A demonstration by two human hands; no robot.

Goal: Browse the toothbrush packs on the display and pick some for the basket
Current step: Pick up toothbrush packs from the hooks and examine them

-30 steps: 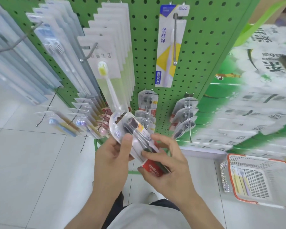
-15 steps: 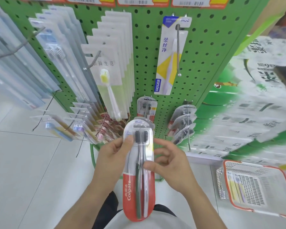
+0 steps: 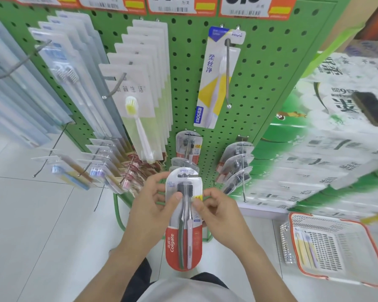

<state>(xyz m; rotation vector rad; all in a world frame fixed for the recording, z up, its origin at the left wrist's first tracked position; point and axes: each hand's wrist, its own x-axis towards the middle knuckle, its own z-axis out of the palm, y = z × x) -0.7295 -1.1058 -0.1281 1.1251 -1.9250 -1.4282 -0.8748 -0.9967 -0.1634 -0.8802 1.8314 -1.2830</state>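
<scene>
Two hands hold one red-and-clear plastic Colgate twin toothbrush blister pack (image 3: 184,219) upright, just in front of the green perforated metal pegboard display (image 3: 262,68). Only one view, the head camera. Left hand (image 3: 151,211) grips the pack's left edge, thumb pressed on the clear front, fingers curled behind. Right hand (image 3: 222,214) pinches the right edge by the small yellow sticker, thumb in front, the other fingers partly bent; what they do behind the pack cannot be told. Below the pegboard, to its right on the floor, sits the white mesh shopping basket with orange rim (image 3: 371,240), one pack already inside.

Handling, judged: the pack looks light, its card back stiff, the blister smooth and likely a bit slippery; edge pinches as now seem safest. Squeezing the bubble may dent it. More same-type packs hang on the pegboard hooks just above the hands.
</scene>
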